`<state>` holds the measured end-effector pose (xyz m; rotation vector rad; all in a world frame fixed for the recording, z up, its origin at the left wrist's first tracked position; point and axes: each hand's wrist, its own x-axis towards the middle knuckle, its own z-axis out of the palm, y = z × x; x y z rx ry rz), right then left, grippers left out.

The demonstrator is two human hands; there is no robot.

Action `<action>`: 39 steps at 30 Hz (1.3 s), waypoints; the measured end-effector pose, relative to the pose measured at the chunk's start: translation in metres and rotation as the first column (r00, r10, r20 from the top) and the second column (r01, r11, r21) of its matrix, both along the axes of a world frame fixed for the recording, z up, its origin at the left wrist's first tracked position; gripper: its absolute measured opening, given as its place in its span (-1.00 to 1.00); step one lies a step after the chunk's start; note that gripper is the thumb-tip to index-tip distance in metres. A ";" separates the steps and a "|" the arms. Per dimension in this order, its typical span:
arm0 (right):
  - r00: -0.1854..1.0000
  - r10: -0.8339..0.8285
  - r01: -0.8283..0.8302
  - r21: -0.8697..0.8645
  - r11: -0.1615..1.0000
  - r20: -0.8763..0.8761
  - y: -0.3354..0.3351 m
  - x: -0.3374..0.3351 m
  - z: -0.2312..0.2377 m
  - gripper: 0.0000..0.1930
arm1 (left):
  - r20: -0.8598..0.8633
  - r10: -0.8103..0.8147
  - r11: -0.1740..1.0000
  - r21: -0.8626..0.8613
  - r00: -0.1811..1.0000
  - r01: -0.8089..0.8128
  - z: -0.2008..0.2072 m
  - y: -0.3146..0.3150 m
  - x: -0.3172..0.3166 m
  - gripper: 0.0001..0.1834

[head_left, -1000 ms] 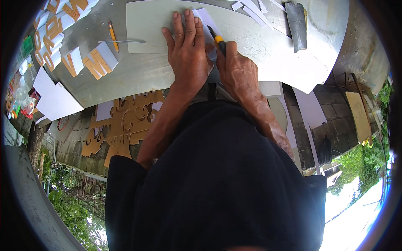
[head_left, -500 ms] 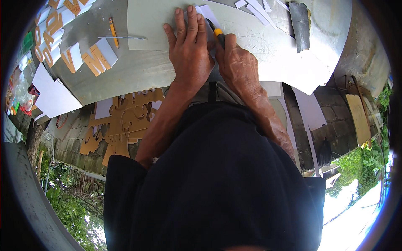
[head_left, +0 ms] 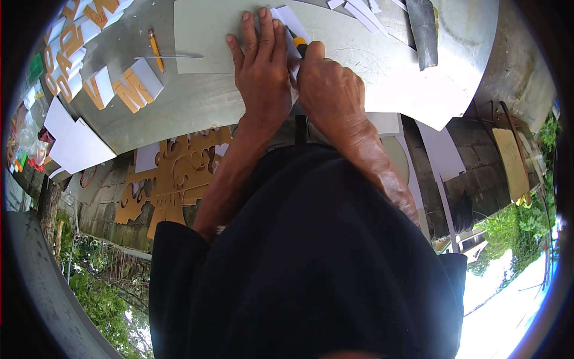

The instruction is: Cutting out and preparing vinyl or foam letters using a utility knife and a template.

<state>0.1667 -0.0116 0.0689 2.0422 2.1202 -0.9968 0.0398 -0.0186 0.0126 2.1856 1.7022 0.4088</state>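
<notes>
My left hand (head_left: 263, 78) lies flat with its fingers spread, pressing on a narrow white sheet piece (head_left: 291, 21) at the top centre. Wrapped around a yellow-and-black utility knife (head_left: 300, 43), my right hand (head_left: 332, 87) sits close beside the left. The blade end is against the white piece, just right of the left fingertips. Part of the piece is hidden under the left hand, and most of the knife's handle is inside my right fist. Both hands are over a scratched pale cutting sheet (head_left: 206, 51) on the metal table (head_left: 128, 122).
At left are a pencil (head_left: 155, 51), a thin metal rod (head_left: 179, 57) and several cut letters (head_left: 137, 90) of white and brown board. White offcuts (head_left: 365, 15) and a dark curved piece (head_left: 424, 36) are at upper right. Brown scrollwork cutouts (head_left: 173, 176) stand below the table edge.
My right hand has shifted slightly left with the knife, and its thumb now covers more of the handle. The left hand stays pressed on the white piece. The whole view has shifted a little.
</notes>
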 end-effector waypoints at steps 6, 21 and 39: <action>0.999 0.010 -0.011 0.024 1.000 0.038 -0.008 -0.001 -0.003 -0.74 | 0.071 0.036 0.999 -0.014 0.997 -0.035 -0.002 -0.001 0.001 -0.34; 0.990 0.063 -0.059 -0.036 0.998 0.125 -0.039 0.014 0.003 -0.81 | 0.053 0.032 0.999 -0.025 0.998 -0.031 0.001 0.000 0.003 -0.26; 0.990 0.016 -0.005 -0.081 0.997 0.143 -0.046 0.013 0.005 -0.85 | 0.038 0.039 0.999 0.009 0.998 -0.040 0.000 -0.003 0.002 -0.24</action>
